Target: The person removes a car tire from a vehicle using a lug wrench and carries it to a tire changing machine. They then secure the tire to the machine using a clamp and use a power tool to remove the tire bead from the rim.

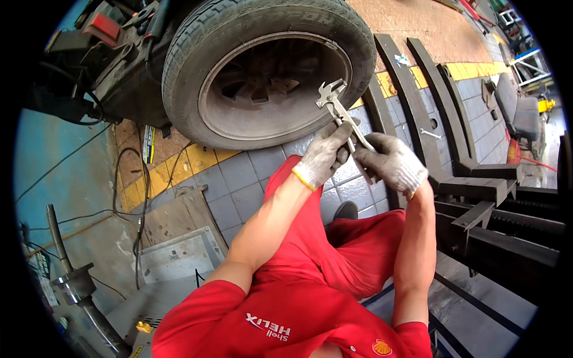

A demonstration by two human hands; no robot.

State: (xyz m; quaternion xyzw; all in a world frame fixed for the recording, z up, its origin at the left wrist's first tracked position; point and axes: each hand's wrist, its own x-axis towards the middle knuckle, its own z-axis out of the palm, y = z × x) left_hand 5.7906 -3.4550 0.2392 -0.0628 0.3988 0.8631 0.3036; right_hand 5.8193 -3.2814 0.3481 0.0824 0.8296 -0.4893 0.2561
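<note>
A pair of silver wheel weight pliers [332, 101] is raised in front of me, its hooked, hammer-like head pointing away. My left hand [325, 151], in a grey-white work glove, is closed round the tool just below the head. Farther down, my right hand [391, 162], gloved the same way, grips the handles. Beyond the tool's head stands a car wheel [179, 89], its open inner side and dusty rim facing me. Dark spokes show deep inside the rim, partly in shadow. Whether the pliers touch the tyre cannot be told; they overlap its lower right edge.
Long dark steel beams [412, 107] run along the right, with a small wrench [430, 134] lying near them. A metal shaft with a flange [76, 283] rises at the lower left. Black cables [143, 203] trail over the floor. A machine with tools on it [113, 65] stands beside the wheel.
</note>
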